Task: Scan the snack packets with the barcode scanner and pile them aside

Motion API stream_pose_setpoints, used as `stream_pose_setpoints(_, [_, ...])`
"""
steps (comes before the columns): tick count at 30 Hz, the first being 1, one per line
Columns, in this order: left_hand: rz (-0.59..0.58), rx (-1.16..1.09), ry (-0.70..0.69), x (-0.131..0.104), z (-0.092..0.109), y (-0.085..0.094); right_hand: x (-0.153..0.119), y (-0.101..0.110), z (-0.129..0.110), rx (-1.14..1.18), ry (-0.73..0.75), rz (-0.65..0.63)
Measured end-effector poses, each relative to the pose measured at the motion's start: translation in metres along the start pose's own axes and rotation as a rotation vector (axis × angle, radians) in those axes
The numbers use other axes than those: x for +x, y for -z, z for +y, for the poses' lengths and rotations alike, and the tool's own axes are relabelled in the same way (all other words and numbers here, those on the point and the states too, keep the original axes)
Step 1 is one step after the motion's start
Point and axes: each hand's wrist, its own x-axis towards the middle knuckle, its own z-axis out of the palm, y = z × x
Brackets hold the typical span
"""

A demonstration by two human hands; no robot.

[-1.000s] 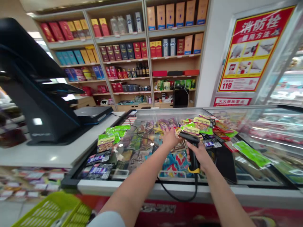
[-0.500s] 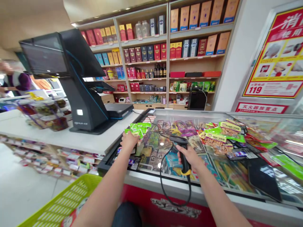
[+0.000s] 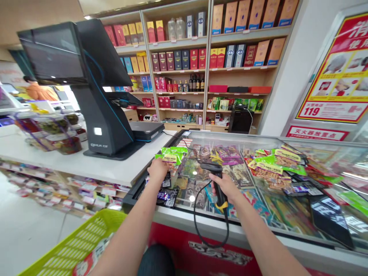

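Observation:
My right hand (image 3: 225, 186) is wrapped round the handle of a black barcode scanner (image 3: 220, 191), whose head points left above the glass counter top (image 3: 184, 186). A black cable loops down from the scanner. At the left end of the glass, my left hand (image 3: 158, 169) is on a green snack packet (image 3: 172, 156); its fingertips are partly hidden, so its grip is unclear. Dark packets (image 3: 168, 196) lie just below that hand. On the right side of the glass is a pile of green, yellow and red snack packets (image 3: 280, 163).
A black register (image 3: 107, 126) stands on the white counter (image 3: 120, 168) at left, beside tied jars (image 3: 54, 128). A green basket (image 3: 83, 237) is at lower left. A dark tablet-like object (image 3: 330, 218) lies at right. Shelves (image 3: 179, 73) of boxes stand behind.
The view has shifted slightly. My left hand shows more of the green packet and the dark packets below it. The scanner has moved a little left in my right hand.

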Motion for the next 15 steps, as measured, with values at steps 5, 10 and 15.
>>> stream_pose_setpoints(5, [0.115, -0.078, -0.050, -0.005, 0.007, -0.002, 0.001, 0.000, -0.013, -0.017, 0.018, 0.003])
stream_pose_setpoints(10, [0.076, -0.687, -0.055, 0.006, 0.040, -0.026, 0.004, 0.003, -0.024, 0.008, 0.067, -0.050])
stream_pose_setpoints(15, [-0.238, -1.305, -0.044, 0.006, 0.078, -0.067, 0.003, 0.011, -0.018, 0.034, 0.072, -0.078])
